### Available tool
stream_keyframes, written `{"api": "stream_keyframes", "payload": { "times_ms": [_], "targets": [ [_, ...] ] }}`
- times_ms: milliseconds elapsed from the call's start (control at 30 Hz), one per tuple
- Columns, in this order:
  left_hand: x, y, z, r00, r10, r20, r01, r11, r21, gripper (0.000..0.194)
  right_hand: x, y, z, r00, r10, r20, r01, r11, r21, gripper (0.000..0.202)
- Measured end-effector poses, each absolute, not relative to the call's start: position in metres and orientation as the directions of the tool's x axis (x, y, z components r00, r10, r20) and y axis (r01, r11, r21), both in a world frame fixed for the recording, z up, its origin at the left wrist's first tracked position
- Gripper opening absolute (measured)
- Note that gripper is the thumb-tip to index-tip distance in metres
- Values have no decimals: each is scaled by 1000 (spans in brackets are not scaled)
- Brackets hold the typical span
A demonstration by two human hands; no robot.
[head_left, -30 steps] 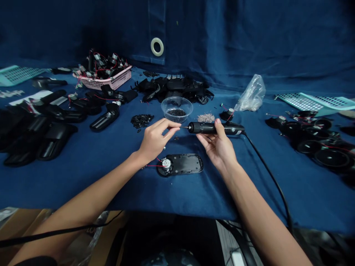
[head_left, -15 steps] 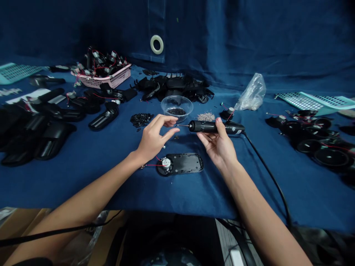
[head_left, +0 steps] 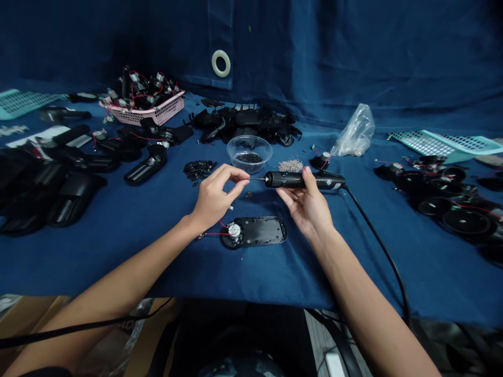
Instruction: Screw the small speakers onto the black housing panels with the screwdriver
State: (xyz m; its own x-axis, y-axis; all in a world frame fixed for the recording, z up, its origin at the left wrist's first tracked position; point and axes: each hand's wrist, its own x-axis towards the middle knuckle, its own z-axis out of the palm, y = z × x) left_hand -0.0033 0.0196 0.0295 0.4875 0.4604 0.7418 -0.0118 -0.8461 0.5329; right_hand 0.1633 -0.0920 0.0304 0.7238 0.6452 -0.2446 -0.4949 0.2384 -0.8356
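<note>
My right hand [head_left: 308, 207] is wrapped from below around a black corded electric screwdriver [head_left: 302, 180], held level with its thin bit [head_left: 257, 179] pointing left. At the bit's tip, the thumb and forefinger of my left hand [head_left: 220, 193] are pinched together; whatever is between them is too small to make out. Below both hands, a long black plastic housing [head_left: 261, 232] lies open side up on the blue cloth. A round silvery motor [head_left: 234, 231] with red wires sits at its left end.
Behind my hands stand a clear bowl [head_left: 250, 154] of small black screws, a pile of silver screws [head_left: 290, 165] and small black parts [head_left: 199, 169]. Black housings [head_left: 76, 193] crowd the left; round black parts [head_left: 467, 214] lie right. A pink basket [head_left: 157, 112] holds wired motors.
My left thumb and forefinger have closed together at the tip of the screwdriver bit. The screwdriver stays nearly in place in my right hand.
</note>
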Motion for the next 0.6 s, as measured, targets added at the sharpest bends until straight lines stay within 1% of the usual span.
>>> {"api": "stream_keyframes", "payload": {
  "times_ms": [67, 233, 333, 467, 533, 600],
  "targets": [
    [-3, 20, 29, 492, 473, 731, -13, -835, 550, 4, 163, -92, 31, 724, 645, -246, -500, 244, -831, 43],
    [-2, 19, 25, 484, 543, 686, -47, -767, 640, 13, 163, -92, 31, 727, 640, -248, -501, 248, -829, 42],
    [-1, 19, 24, 479, 561, 675, -8, -767, 642, 8, 162, -92, 32, 726, 641, -249, -503, 248, -828, 42],
    [-2, 19, 26, 465, 524, 713, 43, -818, 573, 4, 159, -91, 32, 729, 640, -245, -503, 258, -825, 42],
    [-4, 19, 28, 452, 464, 762, 59, -868, 494, 4, 158, -91, 32, 729, 637, -250, -508, 258, -822, 43],
    [-4, 20, 27, 456, 370, 809, 57, -920, 389, 5, 157, -91, 31, 732, 629, -260, -510, 253, -823, 43]
  ]
}}
